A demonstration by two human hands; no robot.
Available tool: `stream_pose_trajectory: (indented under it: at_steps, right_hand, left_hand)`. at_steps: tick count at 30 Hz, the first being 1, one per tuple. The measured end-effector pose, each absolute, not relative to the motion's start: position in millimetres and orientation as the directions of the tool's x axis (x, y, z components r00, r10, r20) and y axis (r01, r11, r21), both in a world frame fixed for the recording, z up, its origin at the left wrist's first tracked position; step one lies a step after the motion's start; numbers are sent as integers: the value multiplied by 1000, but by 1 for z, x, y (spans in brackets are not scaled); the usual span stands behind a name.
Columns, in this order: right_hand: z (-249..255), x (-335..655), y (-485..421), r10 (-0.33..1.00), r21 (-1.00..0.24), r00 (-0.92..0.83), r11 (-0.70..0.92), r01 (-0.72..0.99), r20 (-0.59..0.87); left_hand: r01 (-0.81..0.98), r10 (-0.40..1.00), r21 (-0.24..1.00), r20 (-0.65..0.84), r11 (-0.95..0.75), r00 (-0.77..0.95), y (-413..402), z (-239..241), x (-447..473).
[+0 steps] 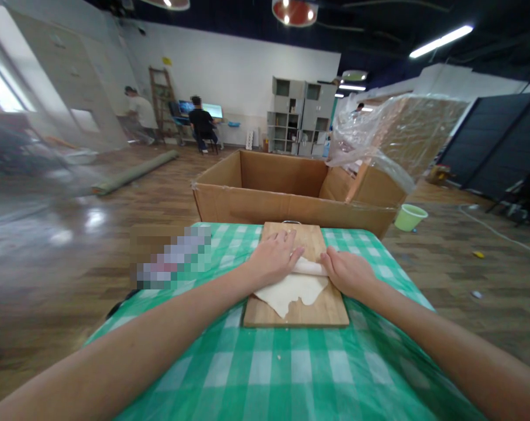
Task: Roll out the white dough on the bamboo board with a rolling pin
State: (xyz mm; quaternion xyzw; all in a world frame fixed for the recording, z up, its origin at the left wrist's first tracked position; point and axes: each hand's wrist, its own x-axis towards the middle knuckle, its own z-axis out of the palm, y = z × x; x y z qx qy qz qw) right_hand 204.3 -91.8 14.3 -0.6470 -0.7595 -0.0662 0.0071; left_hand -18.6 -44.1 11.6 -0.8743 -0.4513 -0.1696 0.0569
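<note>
Both hands lie palm-down on a rolling pin set across a wooden cutting board. The left hand has its fingers laid flat and close together over the pin; the right hand rests likewise, fingers together. A thin sheet of dough (ragged at its near edge) spreads just below the fingertips, toward the wrists. Beyond the fingers stands an open cardboard box.
</note>
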Motion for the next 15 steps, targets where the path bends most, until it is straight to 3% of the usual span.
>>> stream_pose_trajectory:
  at_steps: [4,10,15]
  right_hand:
    - [15,200,-75,994,91,-74,67,994,79]
    - [19,200,-62,984,157,-176,170,973,27]
    - [19,198,-49,998,102,-62,60,993,22]
  left_hand:
    - [828,780,7,338,-561,526,-38,11,-14]
    - [848,813,-12,278,-529,511,-34,14,-7]
    - [856,823,-12,266,-517,501,-20,15,-3]
